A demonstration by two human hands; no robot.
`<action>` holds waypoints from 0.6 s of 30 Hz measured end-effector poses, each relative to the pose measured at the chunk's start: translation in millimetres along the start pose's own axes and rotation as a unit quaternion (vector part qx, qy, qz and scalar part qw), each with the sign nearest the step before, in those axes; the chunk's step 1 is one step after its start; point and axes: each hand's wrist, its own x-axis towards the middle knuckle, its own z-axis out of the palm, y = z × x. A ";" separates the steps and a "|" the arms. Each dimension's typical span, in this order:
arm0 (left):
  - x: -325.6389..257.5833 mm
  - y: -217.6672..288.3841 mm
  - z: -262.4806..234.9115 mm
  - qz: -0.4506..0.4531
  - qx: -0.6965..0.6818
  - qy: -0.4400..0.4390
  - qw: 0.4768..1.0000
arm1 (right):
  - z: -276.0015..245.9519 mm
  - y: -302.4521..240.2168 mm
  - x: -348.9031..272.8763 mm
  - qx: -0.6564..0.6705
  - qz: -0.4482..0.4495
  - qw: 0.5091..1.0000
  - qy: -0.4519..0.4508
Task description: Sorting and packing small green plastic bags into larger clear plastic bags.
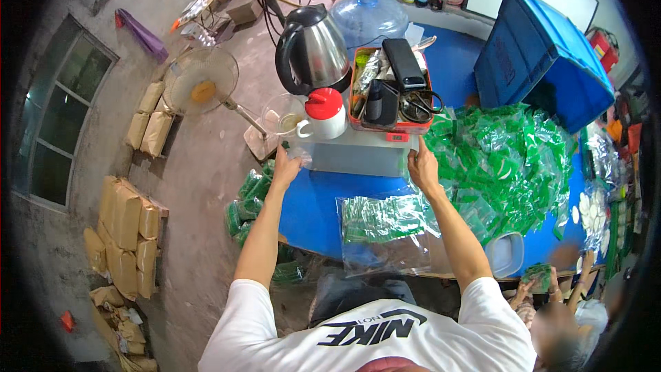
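A flat grey device (354,158) with a small red display lies across the table in front of me, probably a weighing scale. At its left end is my left hand (287,167), its fingers closed around the edge by something clear and shiny. My right hand (422,167) grips the opposite end. Directly behind the device stand a white jug (323,125) with a red lid and a red-rimmed box (391,126) crammed with small items, including a black case (404,63). Between my forearms, a clear plastic bag (384,220) with green-printed packets lies at the table's near edge.
Many green packets (506,158) heap on the blue table (310,200) at right, before a tipped blue crate (530,55). A steel kettle (317,45) and water bottle (372,17) stand behind. A fan (201,83) is at left. Another person's hands (523,293) work lower right.
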 end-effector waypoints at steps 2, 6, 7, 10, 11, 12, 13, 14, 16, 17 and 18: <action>-2.8 1.9 0.2 -0.008 0.004 0.004 1.000 | 9.6 1.9 -1.7 -0.022 0.010 1.000 0.011; -0.8 -1.8 1.3 0.011 0.010 0.021 1.000 | 16.6 3.7 -3.0 -0.038 0.027 0.999 0.022; -0.7 -4.4 -0.8 0.013 0.011 0.023 1.000 | 19.3 2.5 -3.6 -0.043 0.019 0.998 0.035; 2.8 9.7 9.3 -0.043 0.028 0.001 0.999 | 19.6 15.0 -4.6 -0.033 0.025 0.998 0.052; 3.3 7.3 5.2 -0.044 0.033 -0.017 0.998 | 20.3 12.8 -4.7 -0.032 0.021 0.998 0.049; 4.2 5.4 1.6 -0.046 0.036 -0.035 0.998 | 20.4 11.1 -4.9 -0.029 0.028 0.998 0.052; 10.2 -7.4 0.2 -0.048 0.035 -0.031 0.998 | 19.6 9.8 -5.3 -0.025 0.035 0.998 0.055; 14.3 -31.6 -11.5 -0.012 0.045 -0.013 0.999 | 21.2 0.2 -2.8 -0.024 0.036 0.999 0.027; 14.7 -42.4 -10.6 0.023 0.050 -0.008 0.998 | 21.4 3.1 -4.6 -0.020 0.034 0.999 0.033; 13.7 -34.0 0.4 0.013 0.060 -0.004 0.998 | 19.6 8.2 -6.0 -0.017 0.041 0.998 0.048; 14.6 -30.4 5.1 0.006 0.071 0.007 0.997 | 17.8 5.8 -7.1 -0.012 0.052 0.997 0.052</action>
